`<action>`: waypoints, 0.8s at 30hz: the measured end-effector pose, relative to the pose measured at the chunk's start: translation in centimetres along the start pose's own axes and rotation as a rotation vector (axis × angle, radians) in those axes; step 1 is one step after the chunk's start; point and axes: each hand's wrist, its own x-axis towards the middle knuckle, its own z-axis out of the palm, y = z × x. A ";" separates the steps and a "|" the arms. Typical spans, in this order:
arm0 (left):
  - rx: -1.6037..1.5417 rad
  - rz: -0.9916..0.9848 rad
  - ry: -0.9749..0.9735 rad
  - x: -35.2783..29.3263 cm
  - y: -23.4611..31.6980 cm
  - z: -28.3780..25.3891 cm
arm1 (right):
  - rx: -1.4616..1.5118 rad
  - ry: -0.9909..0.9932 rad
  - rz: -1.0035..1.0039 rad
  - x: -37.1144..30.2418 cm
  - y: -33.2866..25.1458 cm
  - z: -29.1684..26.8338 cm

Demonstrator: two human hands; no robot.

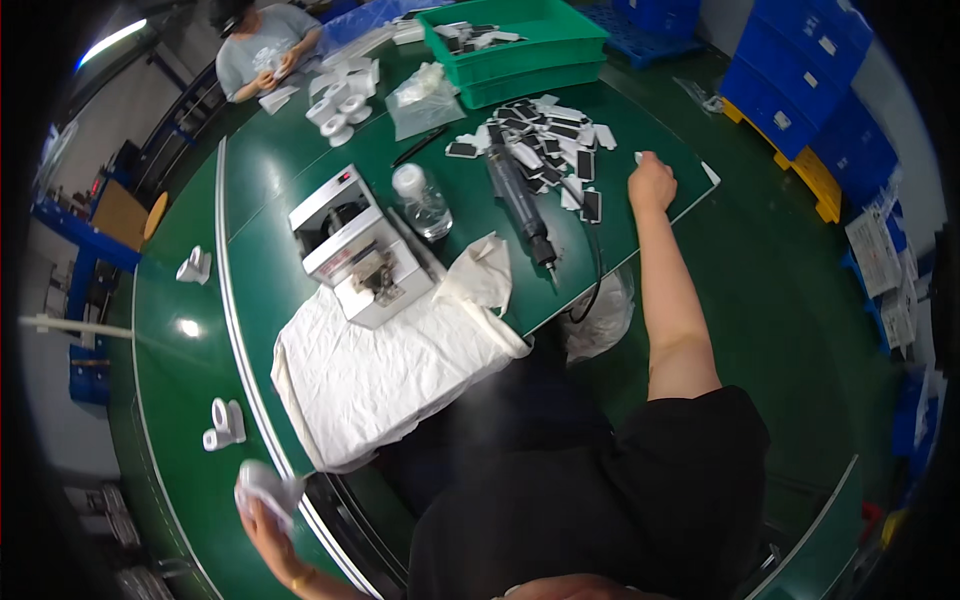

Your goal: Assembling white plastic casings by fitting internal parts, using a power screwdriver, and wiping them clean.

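At the lower left, my left hand (268, 535) grips a white plastic part with a round end (264, 488), blurred by motion. It is over the belt strip beside the metal rail. Two similar white parts lie nearby, a closer one (224, 424) and a farther one (194, 265). My right arm reaches far out to the right edge of the green table. There my right hand (653, 184) is closed, with a bit of white showing at its fingertips. Left of that hand spreads a pile of small white and black pieces (545, 140).
A grey electric screwdriver (520, 205) with a black cable lies mid-table. Left of it stand a clear bottle (428, 212) and a small white machine (365, 255) by a white cloth (390, 370). Green crates (520, 75) sit behind; a co-worker (268, 50) handles parts at far left.
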 end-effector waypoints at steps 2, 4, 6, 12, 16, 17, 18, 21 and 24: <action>-0.158 0.029 -0.115 1.3 -0.7 5.8 | 0.157 0.109 0.002 -0.3 -0.4 0.3; -0.258 0.043 -0.123 1.8 0.8 14.8 | 0.397 0.305 -0.130 -1.1 1.4 0.0; -0.336 0.041 -0.247 3.1 1.0 21.1 | 0.822 0.132 -0.009 -2.9 -0.5 -3.8; -0.508 -0.074 -0.342 1.1 0.9 29.9 | 1.159 -0.521 -0.376 -16.0 -11.0 -12.7; -0.525 -0.184 -0.398 1.0 -1.7 31.2 | 1.263 -0.877 -0.680 -23.3 -16.3 -17.7; -0.519 -0.242 -0.420 0.9 -1.7 31.4 | 1.229 -0.926 -0.730 -24.2 -16.9 -18.2; -0.469 -0.221 -0.384 0.6 -1.8 31.3 | 1.222 -0.948 -0.725 -25.2 -17.7 -18.6; -0.502 -0.192 -0.372 -0.3 -0.8 31.4 | 1.249 -1.124 -0.644 -26.8 -19.1 -19.0; -0.516 -0.191 -0.390 -0.9 -0.4 30.9 | 1.156 -0.997 -0.958 -27.6 -20.1 -18.6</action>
